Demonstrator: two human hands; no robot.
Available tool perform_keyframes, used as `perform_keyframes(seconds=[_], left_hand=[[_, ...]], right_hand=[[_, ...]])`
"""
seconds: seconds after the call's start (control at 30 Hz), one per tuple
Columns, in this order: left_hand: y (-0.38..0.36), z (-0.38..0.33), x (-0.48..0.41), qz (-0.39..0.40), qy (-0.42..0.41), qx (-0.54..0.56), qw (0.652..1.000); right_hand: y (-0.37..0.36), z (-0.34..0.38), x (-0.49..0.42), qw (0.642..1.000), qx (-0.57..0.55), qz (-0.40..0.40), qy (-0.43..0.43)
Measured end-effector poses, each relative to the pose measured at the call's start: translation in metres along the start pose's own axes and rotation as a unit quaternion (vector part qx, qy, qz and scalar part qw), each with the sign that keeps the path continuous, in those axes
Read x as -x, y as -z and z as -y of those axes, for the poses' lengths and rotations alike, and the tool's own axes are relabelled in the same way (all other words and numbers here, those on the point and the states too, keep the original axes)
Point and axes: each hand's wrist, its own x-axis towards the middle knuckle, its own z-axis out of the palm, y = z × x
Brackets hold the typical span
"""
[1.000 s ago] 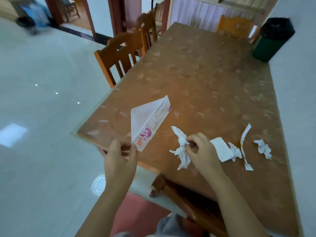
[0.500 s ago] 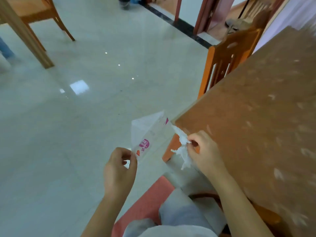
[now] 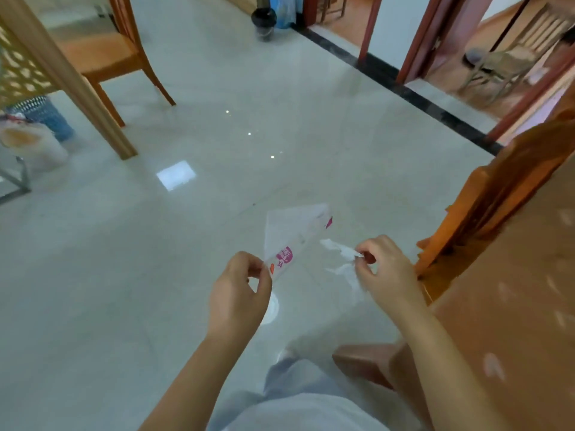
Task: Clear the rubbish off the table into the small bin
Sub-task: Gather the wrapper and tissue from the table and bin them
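Note:
My left hand (image 3: 238,293) pinches the lower corner of a white paper bag (image 3: 289,233) with a pink logo, holding it up over the floor. Just to its right, my right hand (image 3: 384,269) pinches a crumpled white tissue (image 3: 340,259) that dangles from the fingers. Both hands are off the table, above the pale tiled floor. The brown table (image 3: 522,293) fills the right edge of the view. A small dark bin (image 3: 264,21) stands far off on the floor near the doorway.
An orange wooden chair (image 3: 497,197) stands against the table's left side. Another wooden chair (image 3: 102,57) and a wooden post (image 3: 62,76) are at the upper left, with a white bucket (image 3: 31,147) beside them. A second chair (image 3: 367,362) is under me.
My view has swung left, away from the table and onto the floor. Both hands kept their hold and carried the bag and tissue off the table.

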Motion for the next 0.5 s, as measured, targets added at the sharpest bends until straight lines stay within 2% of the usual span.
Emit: perform_keyframes(seconds=[0.17,0.3,0.5], left_hand=[[-0.02,-0.017,-0.091,0.02,-0.025,0.004,0.999],[-0.041,-0.022,-0.17,0.058,-0.026,0.011,0.998],[-0.069,-0.044,-0.308,0.104,-0.088,0.019,0.99]], right_hand=[[-0.001,-0.004,-0.075,0.999,0.019,-0.019,-0.017],[-0.009,-0.019,-0.132,0.996,0.035,-0.039,-0.067],[-0.019,-0.028,-0.239,0.988,0.037,-0.075,-0.131]])
